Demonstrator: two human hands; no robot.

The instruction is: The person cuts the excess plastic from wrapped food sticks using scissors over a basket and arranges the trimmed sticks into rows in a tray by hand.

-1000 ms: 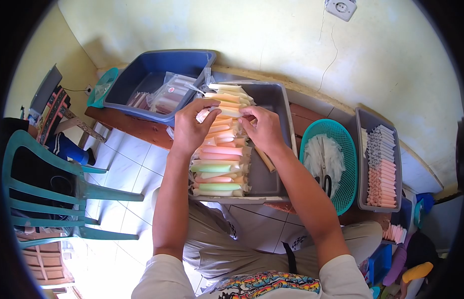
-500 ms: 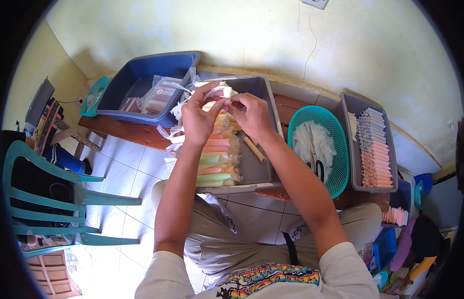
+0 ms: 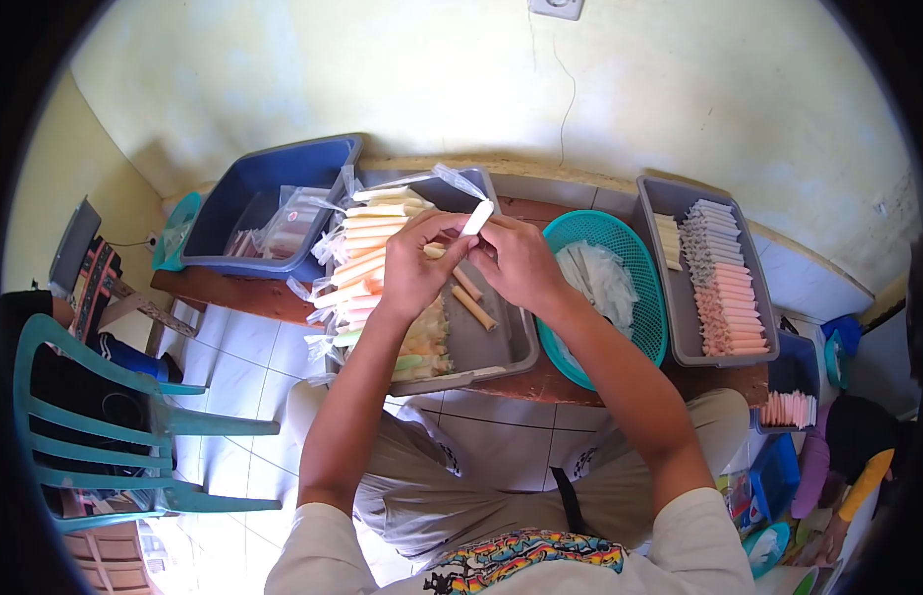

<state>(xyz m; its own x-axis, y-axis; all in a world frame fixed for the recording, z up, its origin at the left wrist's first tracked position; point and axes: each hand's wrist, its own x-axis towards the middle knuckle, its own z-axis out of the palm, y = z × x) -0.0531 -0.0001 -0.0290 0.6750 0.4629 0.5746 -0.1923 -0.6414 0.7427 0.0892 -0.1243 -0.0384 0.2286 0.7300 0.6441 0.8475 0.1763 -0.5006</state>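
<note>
Both my hands meet above a grey tray (image 3: pixel 516 347) of filled plastic tubes. Between them they hold a white filled tube (image 3: pixel 477 218), tilted upward, with its loose clear plastic end hanging off to the upper left. My left hand (image 3: pixel 420 263) pinches it from the left, and my right hand (image 3: pixel 521 260) pinches it from the right. Beneath and left of my hands, orange tubes (image 3: pixel 367 243) lie stacked in a row, with pale and green ones nearer me. Two brownish tubes (image 3: pixel 473 307) lie apart on the tray's floor.
At the left are a blue bin (image 3: pixel 233 198) with packed bags and a green chair (image 3: pixel 95 407). To the right stand a teal basket (image 3: pixel 652 297) of clear plastic and a grey bin (image 3: pixel 660 208) of pink and white tubes. A person's hand (image 3: pixel 831 540) shows at lower right.
My hands have come together and now hold the white tube upright over the tray. A second brownish tube shows on the tray floor. The camera view has turned to the right.
</note>
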